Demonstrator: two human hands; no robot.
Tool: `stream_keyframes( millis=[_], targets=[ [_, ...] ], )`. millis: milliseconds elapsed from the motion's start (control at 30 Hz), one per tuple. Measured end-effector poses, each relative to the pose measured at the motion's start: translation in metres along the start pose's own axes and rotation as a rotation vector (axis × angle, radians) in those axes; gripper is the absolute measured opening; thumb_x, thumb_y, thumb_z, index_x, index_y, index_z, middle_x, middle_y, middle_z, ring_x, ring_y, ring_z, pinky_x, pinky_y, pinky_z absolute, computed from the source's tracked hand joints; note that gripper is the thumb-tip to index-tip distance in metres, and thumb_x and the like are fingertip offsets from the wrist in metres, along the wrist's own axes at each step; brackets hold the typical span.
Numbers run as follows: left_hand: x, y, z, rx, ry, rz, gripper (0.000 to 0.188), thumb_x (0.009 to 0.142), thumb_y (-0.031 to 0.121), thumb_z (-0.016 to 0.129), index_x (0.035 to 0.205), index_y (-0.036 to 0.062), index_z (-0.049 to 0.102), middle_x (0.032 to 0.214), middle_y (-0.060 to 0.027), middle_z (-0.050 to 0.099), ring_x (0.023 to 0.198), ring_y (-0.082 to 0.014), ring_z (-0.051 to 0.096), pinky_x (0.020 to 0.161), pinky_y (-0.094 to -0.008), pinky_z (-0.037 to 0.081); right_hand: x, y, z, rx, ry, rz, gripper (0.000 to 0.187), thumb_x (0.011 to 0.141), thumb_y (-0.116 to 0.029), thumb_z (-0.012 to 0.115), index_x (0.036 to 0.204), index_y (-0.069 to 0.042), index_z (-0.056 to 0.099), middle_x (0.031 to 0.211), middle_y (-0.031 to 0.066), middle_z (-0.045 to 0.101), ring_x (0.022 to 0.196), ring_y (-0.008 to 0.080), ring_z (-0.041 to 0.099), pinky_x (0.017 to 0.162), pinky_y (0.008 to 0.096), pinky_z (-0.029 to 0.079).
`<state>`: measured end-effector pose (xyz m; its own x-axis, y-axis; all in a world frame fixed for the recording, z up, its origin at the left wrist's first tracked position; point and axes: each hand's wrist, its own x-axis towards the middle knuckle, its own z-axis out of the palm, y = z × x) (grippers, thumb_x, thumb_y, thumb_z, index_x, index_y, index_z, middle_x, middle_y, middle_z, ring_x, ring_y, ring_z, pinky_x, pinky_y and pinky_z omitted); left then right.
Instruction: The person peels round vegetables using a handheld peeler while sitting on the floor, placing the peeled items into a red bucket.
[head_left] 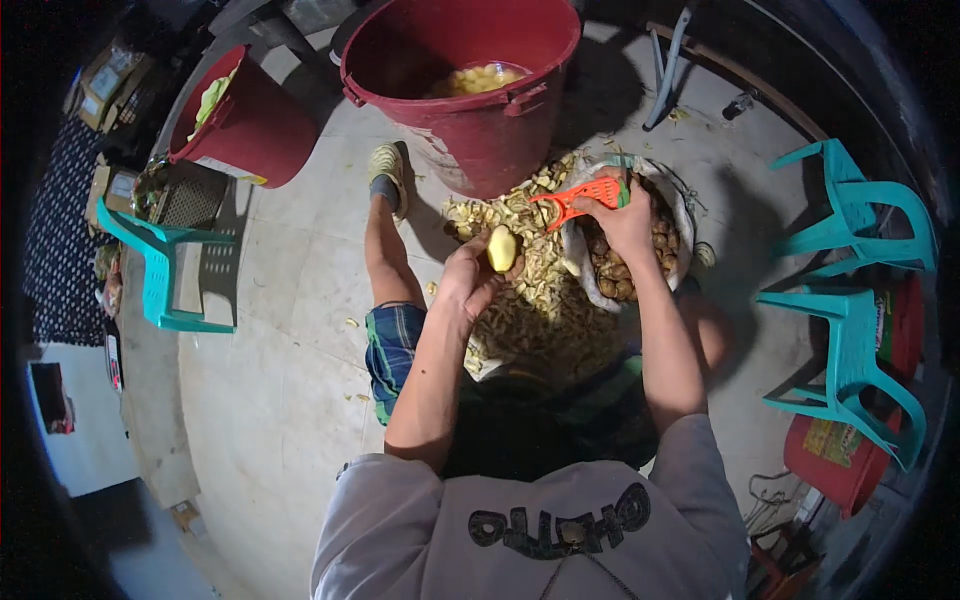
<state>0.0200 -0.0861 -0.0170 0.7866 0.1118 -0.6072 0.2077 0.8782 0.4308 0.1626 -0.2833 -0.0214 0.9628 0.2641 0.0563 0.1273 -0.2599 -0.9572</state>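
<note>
In my left hand (468,278) is a peeled yellow potato (502,249), held upright between thumb and fingers. My right hand (624,218) grips an orange peeler (577,200), whose head points left toward the potato with a gap between them. Beneath both hands spreads a heap of potato peels (545,310) on the floor. An open white sack (603,293) of brown unpeeled potatoes (612,272) stands under my right wrist. Just beyond the heap, a big red tub (470,130) holds peeled potatoes (478,79).
At the far left a tilted red bucket (258,130) contains something pale green. A teal stool (163,265) stands at the left, with teal chairs (850,345) at the right. Another red bucket (825,455) sits by them. Scattered peel bits lie on the tiled floor (290,330).
</note>
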Motion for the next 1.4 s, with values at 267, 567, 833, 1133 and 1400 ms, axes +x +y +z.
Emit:
stream_keyframes(
  millis=[267, 567, 833, 1133, 1400],
  targets=[
    [0.01, -0.002, -0.009, -0.058, 0.0, 0.022, 0.024, 0.096, 0.016, 0.044, 0.114, 0.0014, 0.05, 0.109, -0.0132, 0.058, 0.098, -0.0258, 0.057, 0.084, -0.0417, 0.05, -0.032, -0.009, 0.027, 0.113, -0.278, -0.146, 0.052, 0.065, -0.019, 0.085, 0.107, -0.002, 0.06, 0.1, 0.008, 0.064, 0.093, 0.0181, 0.06, 0.087, 0.0339, 0.047],
    [-0.012, 0.0, -0.003, 0.202, -0.12, -0.037, 0.028, 0.094, 0.014, 0.048, 0.117, -0.0012, 0.051, 0.112, -0.0144, 0.06, 0.102, -0.0253, 0.06, 0.091, -0.0372, 0.05, 0.004, -0.017, -0.008, -0.056, -0.005, -0.01, 0.041, 0.073, -0.011, 0.078, 0.106, 0.001, 0.058, 0.096, 0.0122, 0.068, 0.089, 0.0181, 0.064, 0.083, 0.0335, 0.05],
    [-0.005, -0.004, 0.0, 0.072, 0.005, -0.008, 0.025, 0.096, 0.015, 0.043, 0.113, -0.0024, 0.051, 0.107, -0.0148, 0.06, 0.099, -0.0256, 0.058, 0.086, -0.0388, 0.049, -0.044, -0.034, 0.024, -0.109, -0.282, -0.267, 0.045, 0.068, -0.009, 0.081, 0.106, -0.005, 0.059, 0.093, 0.0071, 0.066, 0.089, 0.0156, 0.062, 0.082, 0.0321, 0.049],
    [0.008, 0.005, -0.003, 0.105, -0.196, -0.063, 0.034, 0.097, 0.026, 0.043, 0.118, -0.0004, 0.048, 0.105, -0.0131, 0.056, 0.093, -0.0224, 0.055, 0.078, -0.0386, 0.046, -0.029, -0.03, 0.01, -0.009, -0.36, 0.056, 0.042, 0.068, -0.005, 0.081, 0.103, -0.001, 0.057, 0.09, 0.0035, 0.065, 0.082, 0.0102, 0.06, 0.075, 0.0282, 0.049],
    [0.102, -0.028, -0.177, 0.013, 0.279, -0.159, 0.018, 0.092, 0.025, 0.047, 0.091, 0.0089, 0.056, 0.075, -0.0086, 0.054, 0.067, -0.022, 0.052, 0.06, -0.0364, 0.042, -0.011, -0.039, -0.034, -0.074, -0.205, 0.159, 0.045, 0.068, -0.014, 0.082, 0.105, -0.003, 0.059, 0.095, 0.0113, 0.067, 0.09, 0.0188, 0.064, 0.081, 0.0344, 0.048]
  ],
)
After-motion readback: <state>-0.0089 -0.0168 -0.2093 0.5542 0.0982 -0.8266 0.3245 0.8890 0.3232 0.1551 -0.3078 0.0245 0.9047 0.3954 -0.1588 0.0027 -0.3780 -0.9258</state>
